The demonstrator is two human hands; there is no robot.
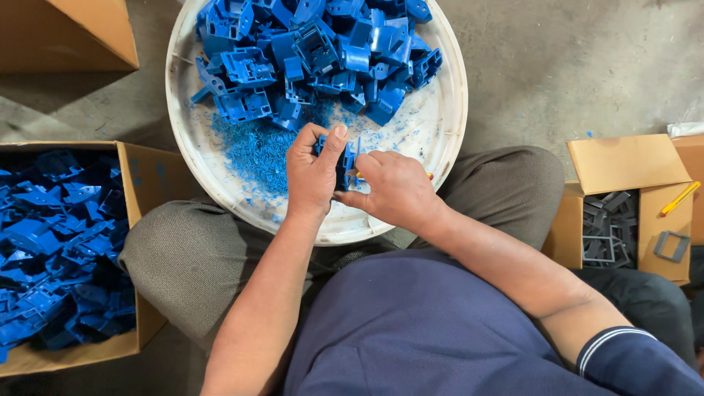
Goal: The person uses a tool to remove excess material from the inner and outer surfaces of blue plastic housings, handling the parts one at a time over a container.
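A person sits on the concrete floor [587, 66] with a wide white basin [440, 132] resting on the lap between grey-trousered knees. The left hand [314, 176] is curled closed around a small blue plastic part [345, 163], thumb raised along its upper edge, holding it just above the near side of the basin. The right hand [392, 189] is also closed, its fingers bent toward the same part and touching it from the right; a slim tool with a yellow-orange handle [430, 175] seems to sit in this fist, though only slivers of it show, so what it is cannot be told. In the far half of the basin lies a heap of blue plastic parts [323, 51] of similar kind, and fine blue shavings [253, 150] are scattered over the white bottom just left of the hands. On the person's left stands an open cardboard box [139, 191] full of blue parts. On the right is a smaller cardboard box [623, 161] holding grey plastic frames [605, 224]; a yellow utility knife [680, 198] and one grey frame [671, 246] lie on its flap. Another cardboard box [73, 33] sits at the upper left corner.
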